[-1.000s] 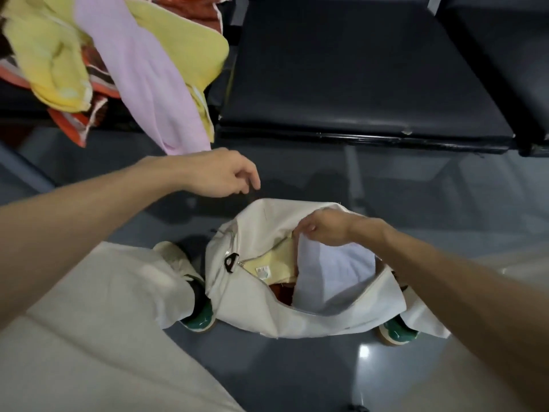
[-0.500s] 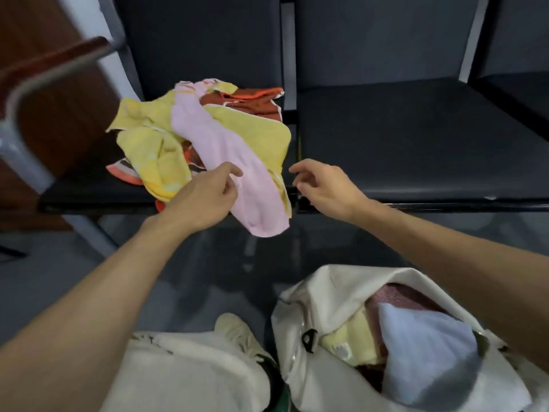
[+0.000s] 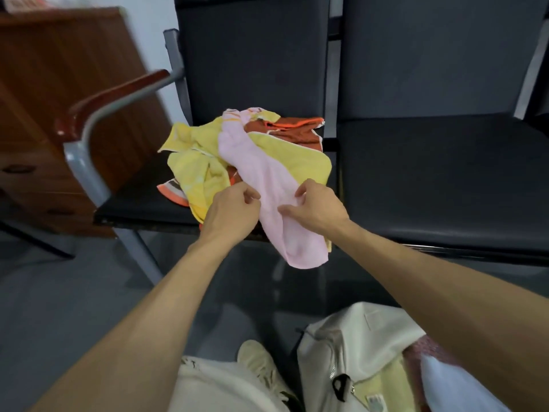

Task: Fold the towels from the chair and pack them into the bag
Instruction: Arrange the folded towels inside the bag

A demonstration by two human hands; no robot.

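A heap of towels lies on the left black chair seat (image 3: 139, 200): yellow towels (image 3: 196, 168), an orange-brown one (image 3: 297, 133) and a pink towel (image 3: 264, 179) draped over the front edge. My left hand (image 3: 231, 211) pinches the pink towel's left edge. On its right side, my right hand (image 3: 316, 208) grips the same towel with curled fingers. The cream bag (image 3: 356, 346) stands open on the floor at the lower right, with folded yellow, pink and pale blue towels inside.
A second black chair seat (image 3: 439, 179) adjoins on the right. A chair armrest (image 3: 118, 90) and a wooden cabinet (image 3: 44, 114) stand to the left. My cream trouser leg (image 3: 219, 388) and shoe (image 3: 261, 364) are beside the bag on the grey floor.
Both hands left the bag and rose to the towel heap. They now hold the pink towel, which half a second ago only the left hand touched. The view tilted up.
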